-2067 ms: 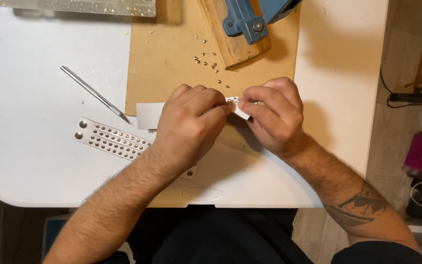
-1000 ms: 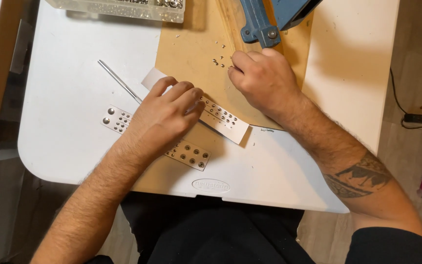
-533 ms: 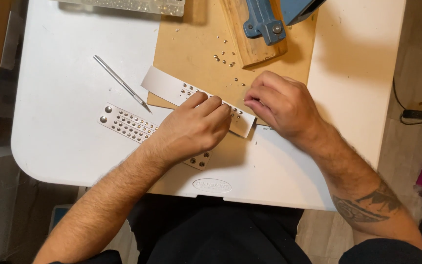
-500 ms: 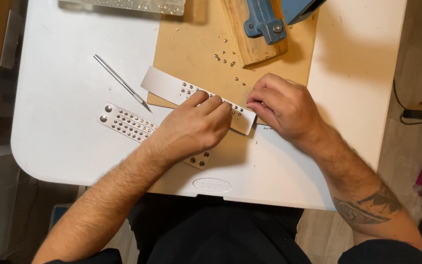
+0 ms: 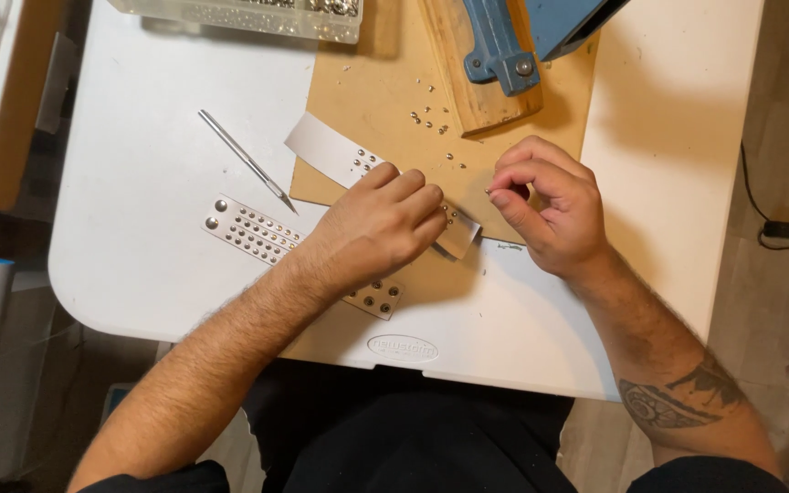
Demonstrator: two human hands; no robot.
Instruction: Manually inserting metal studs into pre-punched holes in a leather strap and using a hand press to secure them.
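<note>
Since half a second ago, my right hand (image 5: pixel 550 215) is lifting off the white strip (image 5: pixel 331 151) and drawing away to the right, so it is now hovering just beside the strip's near end instead of resting on it. Its grip is pinching thumb and forefinger together on what I am reading as a tiny metal stud (image 5: pixel 489 192), though it is too small to be sure. My left hand (image 5: pixel 372 228) is lying flat with its fingers pressing down on the strip, pinning it to the tan board (image 5: pixel 385 87); that grip is flat and spread, clamped on nothing. I am judging that the strip is being steadied while another stud is being brought to it. Studs are already showing along the strip beside my fingers. Beyond the hands, loose studs (image 5: pixel 431 117) are lying scattered on the board near the blue press (image 5: pixel 504 55) on its wooden base. A second, fully studded strip (image 5: pixel 253 233) is lying under my left wrist, a thin pointed tool (image 5: pixel 244 162) is resting on the white counter (image 5: pixel 139 183), and a clear parts box (image 5: pixel 248 14) is sitting at the far edge.
</note>
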